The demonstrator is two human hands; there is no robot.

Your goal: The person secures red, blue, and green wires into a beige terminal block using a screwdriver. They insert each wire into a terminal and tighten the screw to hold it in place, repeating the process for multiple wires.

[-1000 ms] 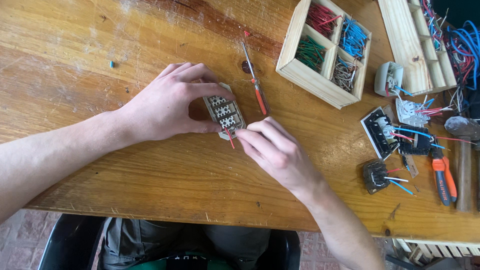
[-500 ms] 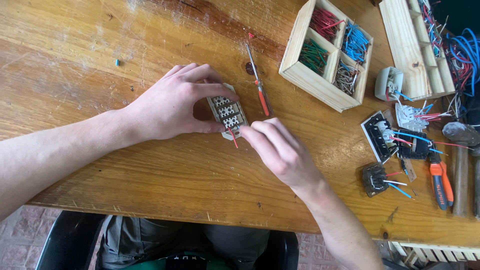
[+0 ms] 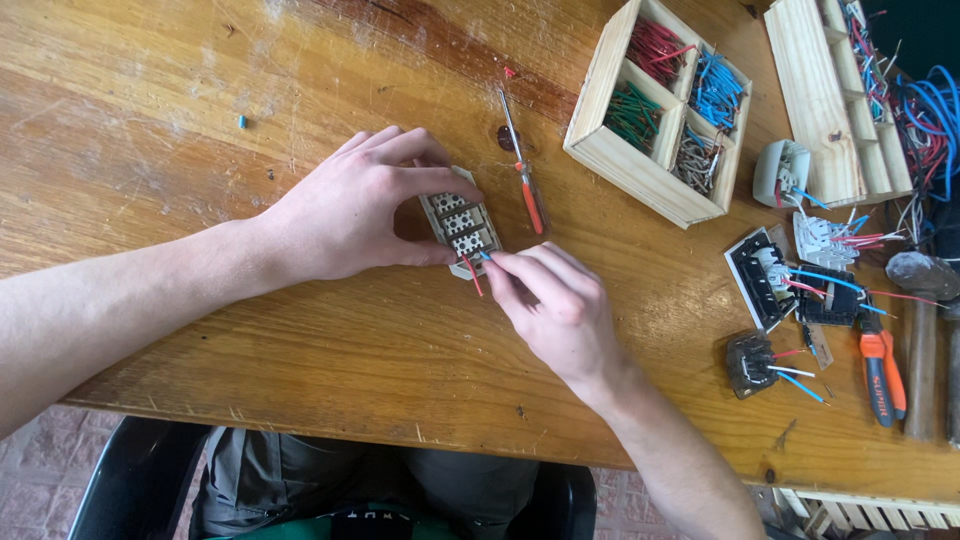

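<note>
Overhead view onto a worn wooden workbench (image 3: 200, 120), seen from above w/ both forearms reaching in from lower edge.

Left hand (image 3: 345, 210), centre-left: fingers curled narrow around a small beige switch module (image 3: 458, 222), thumb under, index along its top edge, back face w/ rows of terminal holes turned up. Module sits just above bench surface, mid-frame, tilted slightly.

Right hand (image 3: 555, 305), just right of and below module: thumb & index pinched tight on a short blue wire (image 3: 484, 256), tip touching module's lower right corner. Other fingers folded in. A red wire (image 3: 471, 274) sticking out of module's lower edge, angled down-left, beside the right fingertips.

Just above-right of module: thin screwdriver (image 3: 522, 165) w/ orange-red handle lying flat on bench, untouched, near left fingertips.

Upper right: open wooden box (image 3: 612, 160) w/ four compartments holding red, blue, green & grey wire bits. Further right, a second, longer wooden tray (image 3: 815, 110) w/ loose wires, tangle of blue & red cable past it.

Right edge: several other switch parts (image 3: 790, 285) w/ wires attached, orange-handled pliers (image 3: 882, 370), hammer (image 3: 918, 330). All well apart from hands.

Small blue scrap (image 3: 242, 122) upper left on bench.
</note>
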